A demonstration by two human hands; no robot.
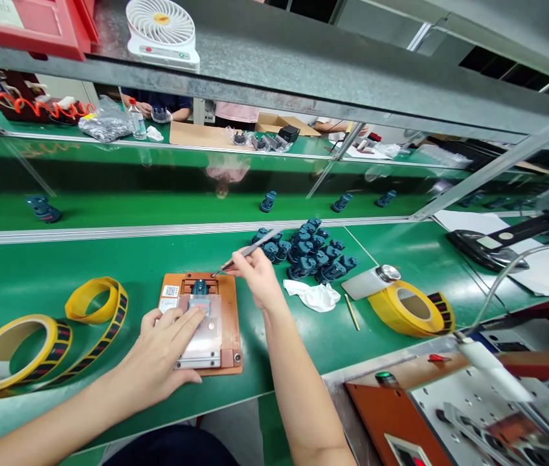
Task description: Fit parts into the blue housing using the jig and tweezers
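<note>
An orange-brown fixture [230, 304] lies on the green bench in front of me. A dark teal plastic part [200, 287] sits in its upper slot, partly under a clear plate [211, 343]. My left hand [160, 349] rests on the clear plate, fingers stretched out, the thumb by its lower edge. In my right hand [256, 275] is a pair of tweezers [265, 240], pinched, with the tips pointing left near the fixture's top edge. Whether the tips hold anything is too small to tell.
Yellow label rolls lie at left [58, 343] and right [403, 310]. Several teal parts [316, 249] cluster behind my right hand, beside a white cloth [311, 294] and a white bottle [366, 281]. A machine [449, 401] stands at lower right. A shelf with a fan [160, 32] hangs above.
</note>
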